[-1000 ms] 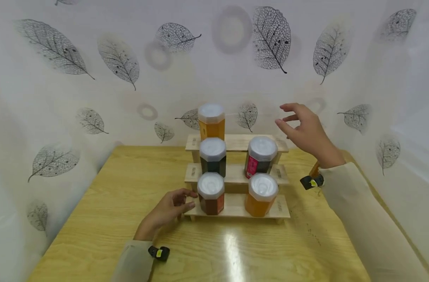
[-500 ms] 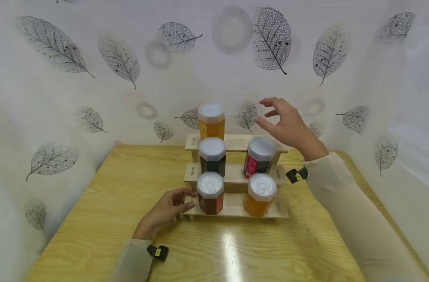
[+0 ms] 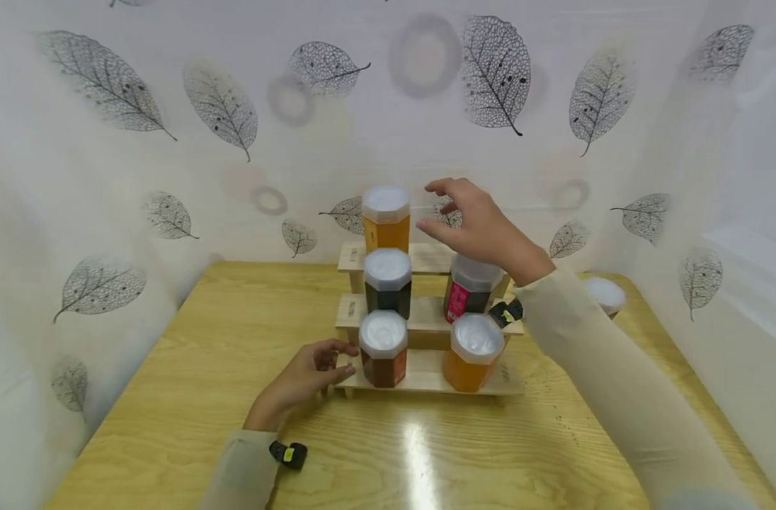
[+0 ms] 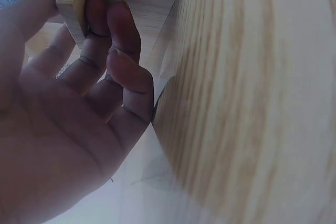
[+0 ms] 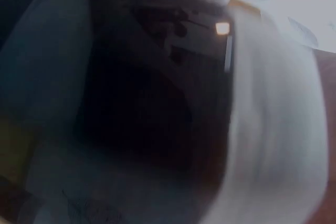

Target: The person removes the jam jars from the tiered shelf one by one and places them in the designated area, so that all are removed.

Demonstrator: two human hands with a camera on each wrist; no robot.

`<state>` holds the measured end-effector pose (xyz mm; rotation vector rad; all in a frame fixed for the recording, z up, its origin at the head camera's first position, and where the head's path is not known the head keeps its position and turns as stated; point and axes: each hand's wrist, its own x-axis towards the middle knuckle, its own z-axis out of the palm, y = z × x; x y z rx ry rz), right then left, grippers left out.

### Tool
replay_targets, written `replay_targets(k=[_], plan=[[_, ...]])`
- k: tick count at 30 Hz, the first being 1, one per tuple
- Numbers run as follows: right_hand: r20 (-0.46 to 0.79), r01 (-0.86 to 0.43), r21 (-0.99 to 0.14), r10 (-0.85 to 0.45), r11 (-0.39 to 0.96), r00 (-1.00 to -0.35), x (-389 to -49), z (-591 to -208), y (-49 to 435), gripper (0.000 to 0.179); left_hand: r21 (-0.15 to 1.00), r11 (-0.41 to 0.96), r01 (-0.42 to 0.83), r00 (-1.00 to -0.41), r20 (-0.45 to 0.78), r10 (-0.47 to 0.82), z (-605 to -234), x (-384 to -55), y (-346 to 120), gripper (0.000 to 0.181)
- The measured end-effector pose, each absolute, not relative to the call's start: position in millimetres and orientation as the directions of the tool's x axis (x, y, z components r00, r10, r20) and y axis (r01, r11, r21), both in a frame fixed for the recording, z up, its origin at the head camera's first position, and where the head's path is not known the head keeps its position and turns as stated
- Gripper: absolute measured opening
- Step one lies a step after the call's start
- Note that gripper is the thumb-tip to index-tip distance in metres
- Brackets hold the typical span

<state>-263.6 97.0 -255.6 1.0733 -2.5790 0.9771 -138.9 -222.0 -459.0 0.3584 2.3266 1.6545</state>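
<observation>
A three-step wooden stand (image 3: pixel 426 361) holds several octagonal jars with clear lids. My left hand (image 3: pixel 301 379) is at the left end of its lowest step, and in the left wrist view the curled fingers (image 4: pixel 123 30) grip the wooden end. Just right of that hand is a red-brown jar (image 3: pixel 384 358). My right hand (image 3: pixel 480 223), empty with fingers apart and bent, hovers above the top step, right of the amber jar (image 3: pixel 386 230). Below the right hand, a dark jar with a pink label (image 3: pixel 467 294) sits on the middle step; a dark jar (image 5: pixel 142 87) fills the right wrist view.
Another dark jar (image 3: pixel 388 290) stands on the middle step at left, and an orange jar (image 3: pixel 471 365) on the lowest step at right. A further lidded jar (image 3: pixel 606 294) is on the table behind the right sleeve. A leaf-printed white sheet (image 3: pixel 286 163) hangs behind the table.
My right hand has moved left from beyond the stand's right end to beside the amber jar, uncovering a jar behind the sleeve. The left hand has stayed in place.
</observation>
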Motion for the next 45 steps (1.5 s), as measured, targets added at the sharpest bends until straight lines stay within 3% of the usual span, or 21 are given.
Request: replay_targets(k=[10, 17, 31, 45], plan=[[0.301, -0.677, -0.509, -0.626, 0.532, -0.719, -264, -253, 58, 0.077, 0.948, 0.317, 0.044, -0.93, -0.077, 0.358, -456, -139, -220, 0.033], [0.277, -0.666, -0.458, -0.618, 0.588, -0.736, -263, -252, 43, 0.071, 0.947, 0.319, 0.033, -0.931, -0.087, 0.355, -455, -139, -220, 0.033], [0.233, -0.596, -0.495, -0.564, 0.632, -0.792, -265, -253, 27, 0.076, 0.947, 0.319, 0.042, -0.927, -0.082, 0.366, -456, -140, -219, 0.033], [0.309, -0.626, -0.487, -0.551, 0.609, -0.776, -264, -245, 22, 0.071, 0.947, 0.318, 0.052, -0.931, -0.069, 0.358, -457, -138, -221, 0.032]])
